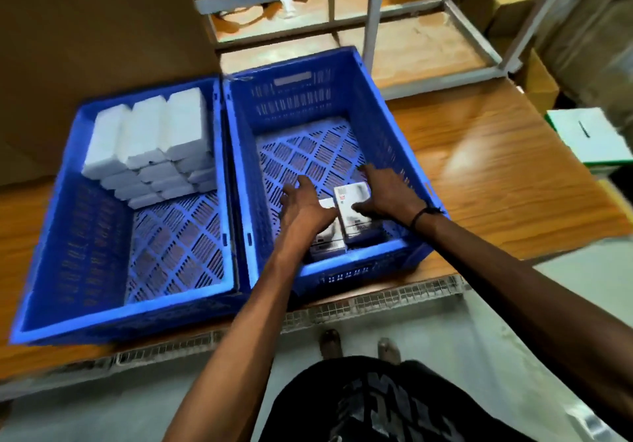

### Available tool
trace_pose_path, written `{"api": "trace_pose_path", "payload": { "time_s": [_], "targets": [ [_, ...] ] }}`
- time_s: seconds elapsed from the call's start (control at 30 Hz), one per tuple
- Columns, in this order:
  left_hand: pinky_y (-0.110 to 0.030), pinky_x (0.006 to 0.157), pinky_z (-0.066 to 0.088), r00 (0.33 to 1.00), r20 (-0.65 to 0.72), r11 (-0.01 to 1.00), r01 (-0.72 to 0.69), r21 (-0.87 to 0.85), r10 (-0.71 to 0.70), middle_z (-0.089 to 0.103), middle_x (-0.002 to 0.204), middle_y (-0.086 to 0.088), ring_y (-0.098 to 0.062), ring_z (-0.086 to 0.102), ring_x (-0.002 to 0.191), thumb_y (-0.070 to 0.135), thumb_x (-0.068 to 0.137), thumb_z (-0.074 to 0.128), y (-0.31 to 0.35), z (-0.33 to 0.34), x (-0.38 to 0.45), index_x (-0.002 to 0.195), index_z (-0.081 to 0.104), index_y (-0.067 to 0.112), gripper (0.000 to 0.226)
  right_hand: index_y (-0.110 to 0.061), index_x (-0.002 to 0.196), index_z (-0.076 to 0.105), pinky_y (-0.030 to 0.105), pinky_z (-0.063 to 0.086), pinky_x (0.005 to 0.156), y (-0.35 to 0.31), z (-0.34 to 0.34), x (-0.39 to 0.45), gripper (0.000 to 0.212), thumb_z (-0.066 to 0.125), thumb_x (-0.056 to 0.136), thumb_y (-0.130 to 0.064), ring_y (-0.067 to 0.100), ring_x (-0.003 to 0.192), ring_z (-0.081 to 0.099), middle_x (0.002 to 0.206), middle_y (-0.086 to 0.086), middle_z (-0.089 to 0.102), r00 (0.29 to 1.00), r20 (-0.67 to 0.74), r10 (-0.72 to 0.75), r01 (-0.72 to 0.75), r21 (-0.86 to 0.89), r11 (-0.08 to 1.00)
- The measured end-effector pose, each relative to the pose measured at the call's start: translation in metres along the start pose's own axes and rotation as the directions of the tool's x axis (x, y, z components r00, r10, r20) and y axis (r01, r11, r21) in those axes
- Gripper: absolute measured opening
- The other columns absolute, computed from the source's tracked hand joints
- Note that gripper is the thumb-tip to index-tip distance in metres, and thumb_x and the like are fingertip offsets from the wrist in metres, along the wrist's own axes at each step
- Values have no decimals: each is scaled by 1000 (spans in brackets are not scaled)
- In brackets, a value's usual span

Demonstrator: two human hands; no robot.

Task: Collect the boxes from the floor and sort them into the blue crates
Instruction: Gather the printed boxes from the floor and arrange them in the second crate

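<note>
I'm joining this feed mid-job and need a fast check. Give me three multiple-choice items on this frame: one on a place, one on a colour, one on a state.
1. Where is the stack of white boxes?
A. Far end of the left crate
B. Near end of the right crate
C. On the floor

2. What colour are the left crate and right crate?
A. Green
B. Blue
C. Grey

3. What is the right hand doing?
A. Hanging idle outside the crates
B. Resting flat on the wooden table
C. Holding a box inside the right crate

Answers: 1 A, the white stack fills the left crate's far end. 2 B, both crates are plainly blue. 3 C, its thumb and fingers curl round the box near that crate's near wall, beside the left hand.
</note>
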State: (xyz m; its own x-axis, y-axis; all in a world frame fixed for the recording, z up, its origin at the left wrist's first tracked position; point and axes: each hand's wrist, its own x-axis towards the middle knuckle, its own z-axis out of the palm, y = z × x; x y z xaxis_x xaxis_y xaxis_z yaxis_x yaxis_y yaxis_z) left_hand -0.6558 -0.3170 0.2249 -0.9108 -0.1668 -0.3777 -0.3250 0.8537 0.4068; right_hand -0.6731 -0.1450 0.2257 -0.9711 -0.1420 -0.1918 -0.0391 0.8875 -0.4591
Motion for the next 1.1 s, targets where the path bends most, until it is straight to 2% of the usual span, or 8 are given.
{"api": "trace_pose_path", "payload": {
  "time_s": [0.07,0.13,0.27,0.4,0.57,0.67,0.97,1.1],
  "targets": [
    [-43,101,48,977,-153,979,-169,-112,151,51,135,-16,-36,54,125,38,81,78,4,1,-3,135,47,14,66,-6,124,58,41,52,82,5,-12,-14,56,80,76,-25,38,100,66,105,19,71,986,-167,-25,35,61,998],
    [-41,93,52,927,-272,900,-334,-279,259,61,117,-7,-27,62,108,27,80,79,15,2,-10,118,54,17,46,-11,117,61,38,52,75,11,-25,-32,47,77,75,-24,30,86,69,96,10,72,952,-305,-12,63,157,986],
    [-42,80,57,840,-406,698,-531,-480,360,65,99,3,-11,66,85,21,82,77,51,8,-41,109,55,18,35,-18,113,60,29,54,65,23,-46,-79,36,74,79,-20,8,67,65,91,-4,68,857,-511,70,141,363,921],
    [-32,73,55,746,-417,552,-665,-504,519,64,95,5,-8,67,84,17,84,77,95,25,-82,110,57,17,33,-24,115,58,15,41,54,54,-57,-135,37,76,83,-24,9,69,67,94,-9,66,768,-605,210,101,438,894],
    [-23,57,46,650,-307,447,-726,-523,696,65,94,2,-10,65,77,11,82,74,156,80,-148,108,58,15,30,-23,118,59,16,45,59,117,-60,-230,38,77,84,-22,10,71,67,96,-8,69,642,-642,418,-7,541,841],
    [-22,55,45,558,-160,407,-746,-528,815,65,96,1,-9,64,75,11,83,73,184,138,-197,108,59,14,29,-23,117,59,24,53,68,161,-48,-308,38,76,84,-19,7,69,67,96,-10,69,557,-648,520,-84,579,811],
    [-40,68,57,301,228,377,-730,-570,926,63,103,2,-7,66,73,21,77,74,234,324,-369,107,58,19,34,-24,114,58,22,53,67,279,21,-549,39,80,82,-17,9,66,66,94,-6,68,215,-508,834,-317,771,552],
    [-29,74,53,181,356,360,-760,-541,917,60,110,4,-11,66,82,28,74,77,249,374,-426,112,56,20,44,-22,120,56,31,56,74,319,47,-624,53,85,75,-23,16,76,67,105,-2,66,109,-377,920,-433,815,385]
  ]
}}
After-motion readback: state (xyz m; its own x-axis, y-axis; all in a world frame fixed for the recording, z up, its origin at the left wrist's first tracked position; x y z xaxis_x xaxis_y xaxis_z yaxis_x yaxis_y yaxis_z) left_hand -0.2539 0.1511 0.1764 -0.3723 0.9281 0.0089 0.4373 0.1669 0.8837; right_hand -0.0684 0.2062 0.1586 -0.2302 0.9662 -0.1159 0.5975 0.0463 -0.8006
